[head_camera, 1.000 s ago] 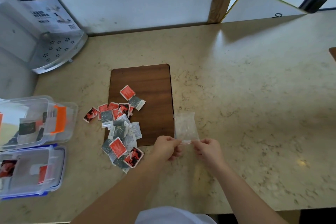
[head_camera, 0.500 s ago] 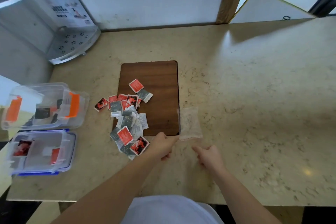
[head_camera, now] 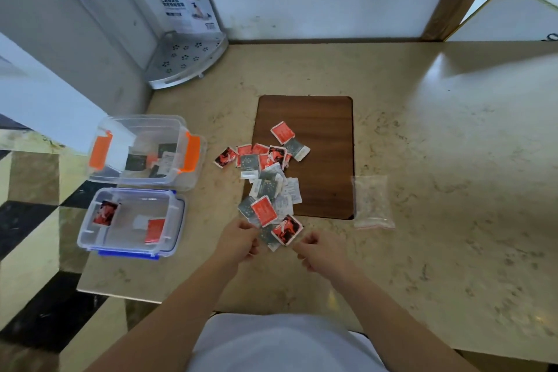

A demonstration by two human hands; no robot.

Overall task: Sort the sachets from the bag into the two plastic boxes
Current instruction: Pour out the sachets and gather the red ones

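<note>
Several small sachets (head_camera: 269, 187), red, red-black and grey-white, lie heaped across the left edge of a brown board (head_camera: 321, 133). My left hand (head_camera: 238, 241) is at the pile's near end, fingers curled against a grey sachet. My right hand (head_camera: 317, 251) sits just right of a red-black sachet (head_camera: 287, 230), fingers curled with nothing seen in them. The clear bag (head_camera: 373, 202) lies flat and apart on the counter, right of the board. At the left stand the orange-clipped box (head_camera: 193, 178), holding dark and white sachets, and the blue-clipped box (head_camera: 178, 220), holding red ones.
A grey water dispenser (head_camera: 157, 39) with a drip tray stands at the back left corner. The counter's left edge (head_camera: 79, 288) drops to a checkered floor just beside the boxes. Bare beige counter (head_camera: 453, 190) stretches to the right.
Both hands let go of the clear bag, which now lies on the counter. They moved left to the near end of the sachet pile. The camera swung left.
</note>
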